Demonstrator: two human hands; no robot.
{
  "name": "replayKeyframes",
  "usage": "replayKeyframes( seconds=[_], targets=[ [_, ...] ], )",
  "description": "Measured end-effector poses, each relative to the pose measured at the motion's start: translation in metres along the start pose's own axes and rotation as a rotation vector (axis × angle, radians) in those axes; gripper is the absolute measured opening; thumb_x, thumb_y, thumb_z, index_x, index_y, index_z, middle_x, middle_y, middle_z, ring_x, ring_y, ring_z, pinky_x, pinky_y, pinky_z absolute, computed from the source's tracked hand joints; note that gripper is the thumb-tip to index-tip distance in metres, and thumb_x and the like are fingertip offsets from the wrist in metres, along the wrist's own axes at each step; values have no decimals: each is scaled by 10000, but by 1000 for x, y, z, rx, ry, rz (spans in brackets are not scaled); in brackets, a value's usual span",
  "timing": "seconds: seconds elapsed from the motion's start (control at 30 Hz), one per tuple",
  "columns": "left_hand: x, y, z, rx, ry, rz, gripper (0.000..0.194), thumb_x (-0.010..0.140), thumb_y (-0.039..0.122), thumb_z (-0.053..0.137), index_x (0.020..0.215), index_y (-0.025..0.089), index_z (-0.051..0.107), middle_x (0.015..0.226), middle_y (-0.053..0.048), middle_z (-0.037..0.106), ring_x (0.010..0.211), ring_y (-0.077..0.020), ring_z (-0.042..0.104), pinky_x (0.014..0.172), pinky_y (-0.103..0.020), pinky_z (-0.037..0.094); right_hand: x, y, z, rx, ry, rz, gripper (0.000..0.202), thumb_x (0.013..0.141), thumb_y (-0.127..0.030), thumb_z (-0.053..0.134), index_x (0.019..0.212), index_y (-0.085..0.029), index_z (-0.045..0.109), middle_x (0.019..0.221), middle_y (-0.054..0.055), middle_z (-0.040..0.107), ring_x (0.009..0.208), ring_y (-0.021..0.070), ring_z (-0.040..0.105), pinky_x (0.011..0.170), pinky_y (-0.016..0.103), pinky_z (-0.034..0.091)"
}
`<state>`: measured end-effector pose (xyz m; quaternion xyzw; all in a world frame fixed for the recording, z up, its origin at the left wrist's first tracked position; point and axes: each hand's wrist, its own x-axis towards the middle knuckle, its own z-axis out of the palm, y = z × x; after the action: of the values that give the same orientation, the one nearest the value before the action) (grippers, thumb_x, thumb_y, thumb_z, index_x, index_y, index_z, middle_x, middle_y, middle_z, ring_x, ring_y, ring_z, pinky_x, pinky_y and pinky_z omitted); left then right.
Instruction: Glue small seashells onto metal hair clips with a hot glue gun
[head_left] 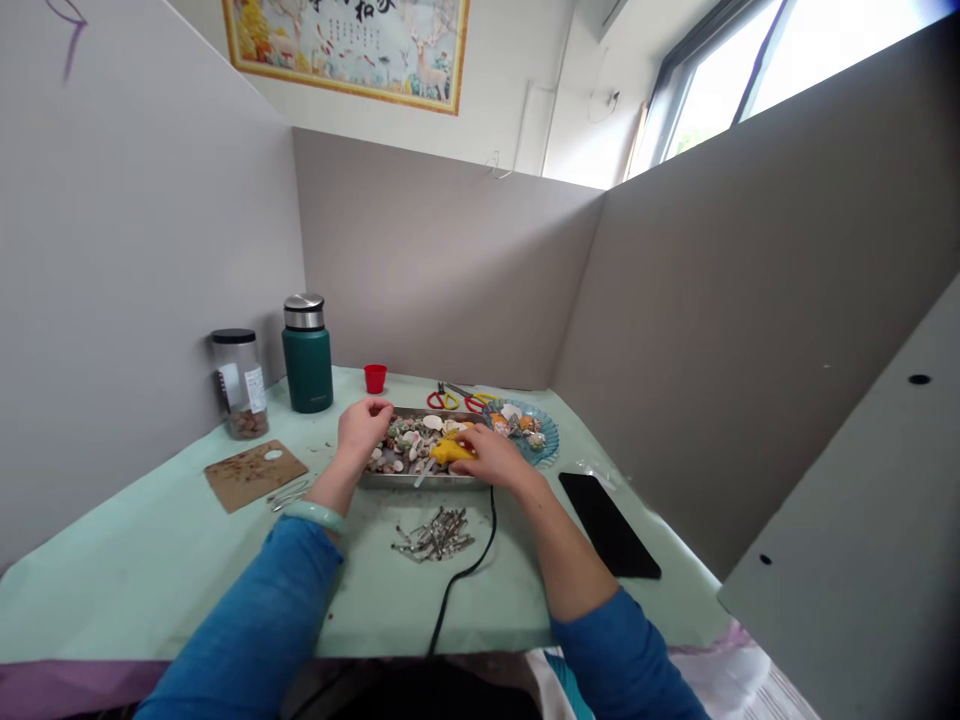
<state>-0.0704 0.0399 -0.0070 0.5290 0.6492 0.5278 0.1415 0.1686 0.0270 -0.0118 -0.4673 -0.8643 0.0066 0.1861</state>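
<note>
A metal tray (420, 482) full of shells and small stones lies in the middle of the table. Over its right part my right hand (491, 455) is closed around a yellow glue gun (450, 450), whose pale tip points down to the left. My left hand (365, 425) is at the tray's left end, with thumb and finger pinched together; whatever they hold is too small to make out. A black cord (469, 570) runs from beside the tray to the front edge. Small metal clips (436, 535) lie heaped in front of the tray.
A green flask (307, 365), a clear jar (241, 390) and a brown board (255, 475) stand or lie left. Behind are a red cup (375, 378) and scissors (476, 402). A blue plate (550, 440) of shells and a black slab (609, 528) lie right.
</note>
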Motion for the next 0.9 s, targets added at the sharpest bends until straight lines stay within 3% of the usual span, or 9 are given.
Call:
replayKeyframes(
  seconds=[0.17,0.27,0.37,0.53,0.63,0.73,0.83,0.9],
  targets=[
    [-3,1,0,298,-43,128,240,752,292,508,867,203,699,859,-49,718,823,-204,636,718,-266,440,-3,2,-1,-79,-45,33,438,742,-521,627,1075,-237,614,1033,58,630,898,214,573,695,266,380],
    [-10,6,2,455,-169,229,250,775,297,494,885,238,711,903,-36,722,833,-199,626,690,-253,422,-6,2,-4,-100,-39,-12,307,791,-421,601,1017,-217,630,990,58,643,899,206,567,719,268,379],
    [-16,10,4,557,-222,302,293,810,380,465,895,259,717,907,-44,720,820,-209,622,654,-257,406,-7,8,-5,-101,47,-33,253,787,-272,607,1027,-197,634,1010,76,629,953,209,545,800,287,378],
    [-18,13,4,680,-332,327,349,828,431,435,893,251,728,882,-86,716,839,-248,625,651,-275,412,-6,20,-5,266,216,-64,298,798,-220,571,1091,-194,618,1070,71,619,1008,195,533,888,313,393],
    [-18,12,5,714,-364,340,313,823,367,447,910,254,725,935,-87,714,879,-248,623,671,-272,422,-4,20,-6,680,303,40,366,836,-328,507,1178,-207,562,1097,59,616,899,171,573,747,278,466],
    [-20,9,8,733,-425,360,297,799,304,480,974,256,714,966,-86,709,909,-246,618,726,-276,434,-4,15,-4,949,244,196,458,779,-410,556,1178,-186,545,947,50,633,677,137,558,521,219,435],
    [-18,4,12,765,-545,431,301,790,296,506,1014,255,703,981,-91,696,958,-250,602,815,-299,434,-5,12,0,905,165,330,378,693,-351,617,1023,-168,604,765,14,604,558,113,491,444,199,363],
    [-16,0,16,782,-625,555,316,802,271,495,1046,247,694,1066,-98,664,1043,-255,563,900,-320,406,-4,12,2,811,207,354,298,701,-316,576,954,-164,618,728,6,593,559,116,485,463,205,365]
  ],
)
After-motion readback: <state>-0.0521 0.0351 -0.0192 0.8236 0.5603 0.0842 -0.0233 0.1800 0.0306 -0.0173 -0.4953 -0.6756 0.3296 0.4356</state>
